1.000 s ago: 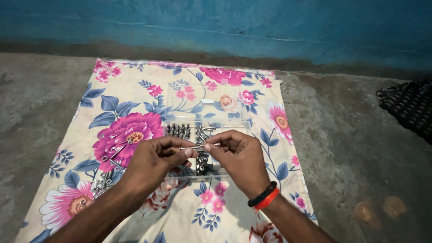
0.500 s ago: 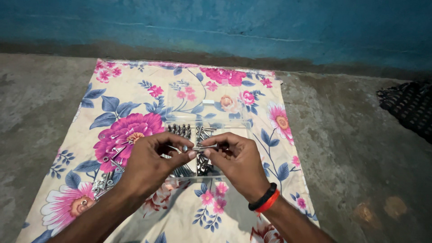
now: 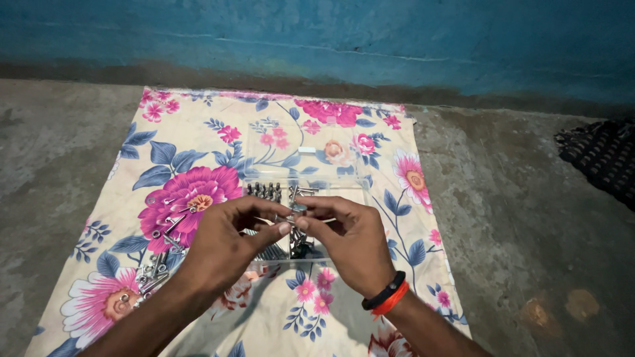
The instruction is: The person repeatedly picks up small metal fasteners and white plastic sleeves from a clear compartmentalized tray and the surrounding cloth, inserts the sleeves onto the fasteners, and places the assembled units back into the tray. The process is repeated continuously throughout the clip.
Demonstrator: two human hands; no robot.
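My left hand [image 3: 225, 244] and my right hand [image 3: 347, 241] meet above a clear plastic compartment box [image 3: 344, 188] that lies on a floral cloth [image 3: 198, 152]. Between the fingertips of both hands is a small metal bolt [image 3: 291, 218], pinched from either side. The box holds rows of dark and silver screws [image 3: 264, 192]. Its clear lid [image 3: 301, 142] lies open toward the wall. My right wrist wears a black and an orange band [image 3: 387, 299].
Loose silver bolts and screws [image 3: 165, 228] lie scattered on the cloth to the left of my left hand, more [image 3: 149, 274] near its wrist. Bare concrete floor [image 3: 522, 218] surrounds the cloth. A blue wall [image 3: 331, 39] rises behind. A dark mat [image 3: 602, 155] lies at right.
Both hands have stayed over the box, shifting slightly together; the fingers have turned a little around the small bolt held between them.
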